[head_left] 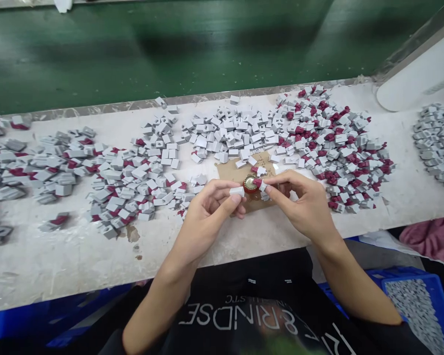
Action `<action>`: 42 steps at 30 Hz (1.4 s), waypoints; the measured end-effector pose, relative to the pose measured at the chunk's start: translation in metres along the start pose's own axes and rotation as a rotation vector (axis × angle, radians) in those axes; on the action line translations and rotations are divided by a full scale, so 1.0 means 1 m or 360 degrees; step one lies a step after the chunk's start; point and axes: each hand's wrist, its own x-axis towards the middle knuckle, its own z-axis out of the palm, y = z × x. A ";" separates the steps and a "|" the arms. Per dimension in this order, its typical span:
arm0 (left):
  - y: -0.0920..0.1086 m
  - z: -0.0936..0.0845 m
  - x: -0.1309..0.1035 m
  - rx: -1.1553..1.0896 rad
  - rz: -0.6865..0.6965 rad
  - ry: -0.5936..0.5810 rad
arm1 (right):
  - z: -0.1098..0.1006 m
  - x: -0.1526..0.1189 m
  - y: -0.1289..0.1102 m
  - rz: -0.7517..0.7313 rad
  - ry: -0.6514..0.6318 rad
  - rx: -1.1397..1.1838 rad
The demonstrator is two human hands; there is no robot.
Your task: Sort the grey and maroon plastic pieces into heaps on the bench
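Observation:
My left hand pinches a small grey plastic block between thumb and fingers. Just across from it, my right hand grips a grey piece with a dark red part, its red end pointing left. Beneath and between the hands sits a round metal cap-like disc with a red rim, on a brown cardboard sheet. Another grey-and-red piece lies on the cardboard just beyond the disc. My fingers partly cover the cardboard.
Loose grey blocks are heaped behind the cardboard. Grey-and-red pieces pile up on the right and left of the pale table. A white cylinder stands at the back right. A blue bin of grey parts is below, right.

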 end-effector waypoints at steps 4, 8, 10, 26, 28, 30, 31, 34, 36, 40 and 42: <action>0.002 0.000 -0.001 -0.0198 -0.0094 -0.0049 | 0.000 0.000 -0.001 0.0043 0.0032 0.0088; 0.004 0.002 0.000 -0.0425 -0.0193 -0.0072 | -0.002 0.000 -0.003 0.0109 0.0098 0.0428; 0.005 0.003 0.002 -0.0480 -0.0208 -0.0046 | -0.002 0.000 -0.003 0.0149 0.0113 0.0645; 0.002 0.003 -0.003 0.0333 0.0122 0.0028 | -0.009 -0.013 0.007 0.0315 0.0416 0.1013; 0.002 0.000 -0.005 0.0457 0.0137 -0.0019 | -0.012 -0.016 0.011 0.0325 0.0428 0.0971; 0.001 -0.001 -0.007 0.0667 0.0263 0.0030 | -0.014 -0.019 0.013 0.0310 0.0436 0.0907; 0.000 -0.001 -0.007 0.0805 0.0367 0.0076 | -0.014 -0.020 0.014 0.0301 0.0443 0.0868; -0.006 -0.003 -0.009 0.1173 0.0639 0.0159 | -0.013 -0.023 0.019 0.0317 0.0458 0.0766; -0.013 -0.005 -0.010 0.1288 0.0673 0.0125 | -0.013 -0.024 0.022 0.0333 0.0453 0.0720; -0.025 -0.010 -0.013 0.1485 0.0676 -0.0006 | -0.016 -0.025 0.025 0.0282 0.0433 0.0588; -0.029 -0.012 -0.015 0.1550 0.0703 -0.0044 | -0.017 -0.024 0.025 0.0273 0.0414 0.0540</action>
